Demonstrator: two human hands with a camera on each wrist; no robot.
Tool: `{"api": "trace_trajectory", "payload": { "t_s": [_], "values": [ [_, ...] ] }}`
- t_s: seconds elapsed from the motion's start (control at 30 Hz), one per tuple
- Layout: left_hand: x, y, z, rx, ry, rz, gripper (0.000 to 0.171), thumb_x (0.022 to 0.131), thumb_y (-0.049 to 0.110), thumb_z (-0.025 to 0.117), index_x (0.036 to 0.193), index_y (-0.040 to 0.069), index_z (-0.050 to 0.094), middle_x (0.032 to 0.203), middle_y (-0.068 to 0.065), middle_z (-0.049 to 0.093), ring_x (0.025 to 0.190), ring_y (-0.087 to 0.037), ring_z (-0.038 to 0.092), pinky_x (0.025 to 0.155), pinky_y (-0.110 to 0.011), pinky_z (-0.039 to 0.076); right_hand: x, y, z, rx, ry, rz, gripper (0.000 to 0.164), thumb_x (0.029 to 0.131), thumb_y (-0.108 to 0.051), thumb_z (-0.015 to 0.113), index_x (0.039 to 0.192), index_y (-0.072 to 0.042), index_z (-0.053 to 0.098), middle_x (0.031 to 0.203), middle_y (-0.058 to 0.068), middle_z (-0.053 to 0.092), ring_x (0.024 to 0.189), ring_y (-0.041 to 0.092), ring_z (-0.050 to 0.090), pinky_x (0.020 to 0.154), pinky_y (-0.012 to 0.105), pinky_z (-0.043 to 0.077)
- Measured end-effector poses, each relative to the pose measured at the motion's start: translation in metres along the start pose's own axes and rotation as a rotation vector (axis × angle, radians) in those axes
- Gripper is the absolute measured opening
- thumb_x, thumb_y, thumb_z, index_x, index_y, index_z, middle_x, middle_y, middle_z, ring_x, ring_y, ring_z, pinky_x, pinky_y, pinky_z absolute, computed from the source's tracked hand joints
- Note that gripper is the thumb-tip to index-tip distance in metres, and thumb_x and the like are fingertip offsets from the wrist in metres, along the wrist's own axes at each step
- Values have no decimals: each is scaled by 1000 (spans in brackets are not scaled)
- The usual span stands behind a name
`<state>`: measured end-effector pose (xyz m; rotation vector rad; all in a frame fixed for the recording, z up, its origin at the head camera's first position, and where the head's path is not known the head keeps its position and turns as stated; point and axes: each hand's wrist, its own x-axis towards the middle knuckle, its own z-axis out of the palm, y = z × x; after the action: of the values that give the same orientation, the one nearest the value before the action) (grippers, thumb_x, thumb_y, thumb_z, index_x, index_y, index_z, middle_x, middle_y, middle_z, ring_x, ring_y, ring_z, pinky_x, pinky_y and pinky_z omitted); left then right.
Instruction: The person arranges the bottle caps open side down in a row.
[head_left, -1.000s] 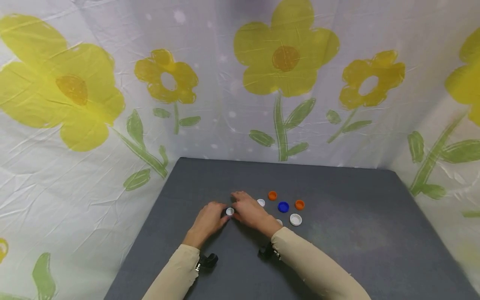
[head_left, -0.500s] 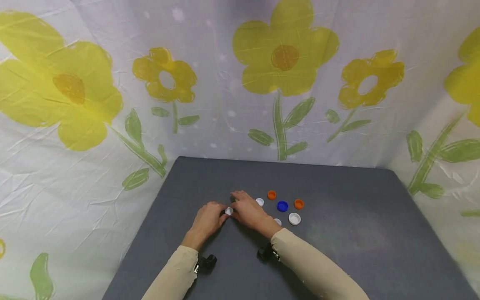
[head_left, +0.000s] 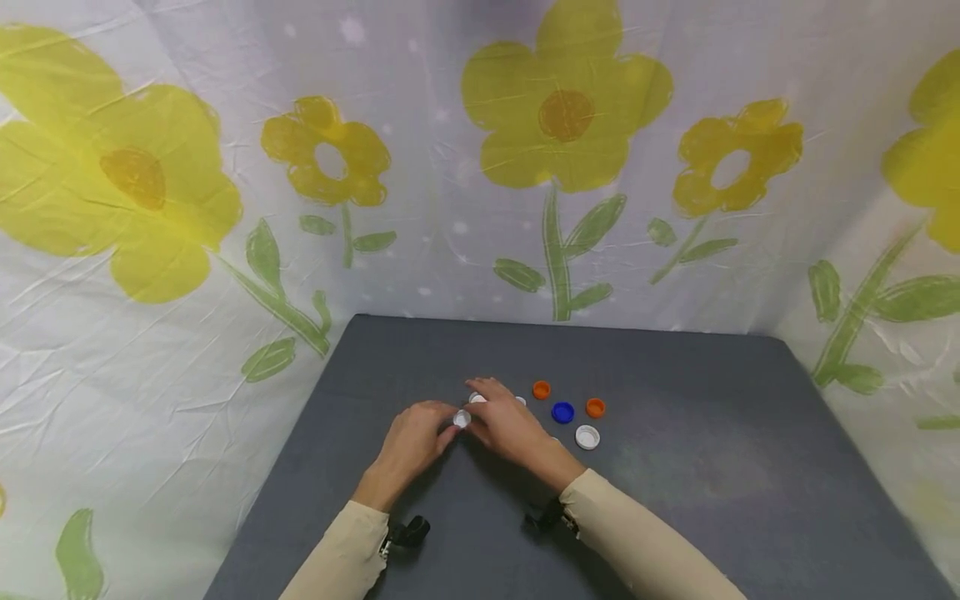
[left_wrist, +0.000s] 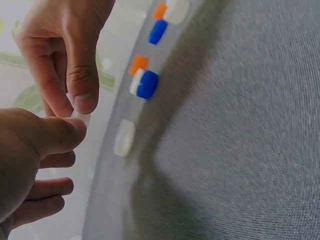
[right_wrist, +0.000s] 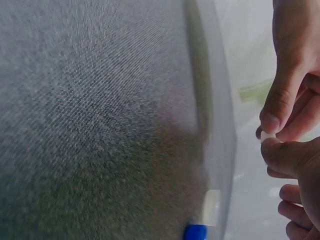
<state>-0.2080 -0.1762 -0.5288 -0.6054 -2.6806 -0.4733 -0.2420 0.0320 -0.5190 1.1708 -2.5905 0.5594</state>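
A small white bottle cap (head_left: pixel 461 419) is held between the two hands in the head view. The left hand (head_left: pixel 414 437) pinches it from the left with thumb and forefinger. From the right, the right hand (head_left: pixel 510 425) pinches the same cap. In the left wrist view, the left hand (left_wrist: pixel 35 140) and right hand (left_wrist: pixel 70 40) meet thumb to thumb over the cap (left_wrist: pixel 81 119), which is largely covered. The right wrist view shows just a sliver of the cap (right_wrist: pixel 267 135) between the thumbs. Another white cap (head_left: pixel 476 399) lies beside the right fingers.
To the right of the hands lie two orange caps (head_left: pixel 542 389), a blue cap (head_left: pixel 562 412) and a larger white cap (head_left: pixel 587 437). The right hand partly hides other caps. A flowered curtain (head_left: pixel 435 208) stands behind the dark table (head_left: pixel 712 467).
The right wrist and forearm have shifted slightly right, and a second white cap has come into view by the right fingers. The pinched cap has tilted a little between the hands.
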Motion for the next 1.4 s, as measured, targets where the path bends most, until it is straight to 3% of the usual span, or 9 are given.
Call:
{"api": "trace_trajectory", "payload": {
  "t_s": [0.43,0.8,0.93,1.17,1.4],
  "values": [
    [-8,27,-28,23,43,203,23,87,21,94,105,16,82,106,-2,82,99,-20,78,77,-43,64,-34,-12,-30,-31,107,-76,27,92,-17,90,116,-8,83,147,19,68,141,40,63,122,53,46],
    [-16,45,-41,20,17,314,29,85,22,96,108,11,81,106,0,83,107,-23,78,89,-41,65,-61,-25,-43,-22,123,-60,29,90,-21,91,116,-10,83,147,17,69,139,35,65,116,52,52],
    [-21,48,-39,12,27,347,30,85,20,95,110,10,81,107,-1,83,107,-22,78,92,-40,64,-70,-28,-43,40,102,-23,27,92,-23,89,116,-11,83,149,15,68,140,34,64,115,50,53],
    [-26,54,-35,-12,90,411,40,83,17,96,119,6,80,116,-3,82,112,-21,77,99,-40,62,-79,-28,-44,241,106,88,20,96,-21,84,113,-12,82,147,11,70,139,31,67,109,49,57],
    [-25,57,-31,-59,149,457,35,82,12,96,113,8,81,111,-2,82,108,-20,77,97,-38,62,-84,-28,-51,418,49,198,12,100,-22,79,109,-15,82,145,8,73,138,31,68,110,53,56]
  ]
}}
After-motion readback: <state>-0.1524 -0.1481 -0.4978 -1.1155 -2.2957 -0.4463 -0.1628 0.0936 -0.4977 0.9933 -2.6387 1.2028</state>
